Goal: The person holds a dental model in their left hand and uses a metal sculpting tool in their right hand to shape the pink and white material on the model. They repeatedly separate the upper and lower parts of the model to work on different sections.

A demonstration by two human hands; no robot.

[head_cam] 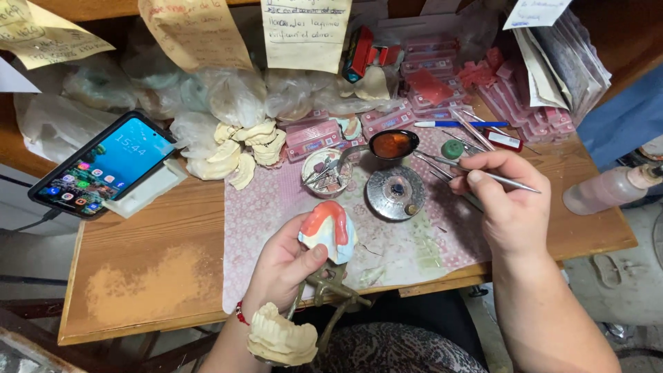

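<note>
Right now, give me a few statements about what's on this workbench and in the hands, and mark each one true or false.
1. The left hand holds a plaster dental model topped with pink wax. True.
2. The right hand is empty. False: it holds a thin metal tool.
3. A phone with a lit screen leans on a white stand at the left. True.
4. The spoon lies on the floor. False: it rests on the bench, above a round metal burner.

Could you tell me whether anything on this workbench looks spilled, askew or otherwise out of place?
A pale powdery smear dusts the bare wood at the bench's near left. The phone leans tilted on a white stand. The left hand holds a plaster model with pink wax; the right hand holds a thin metal tool.
</note>
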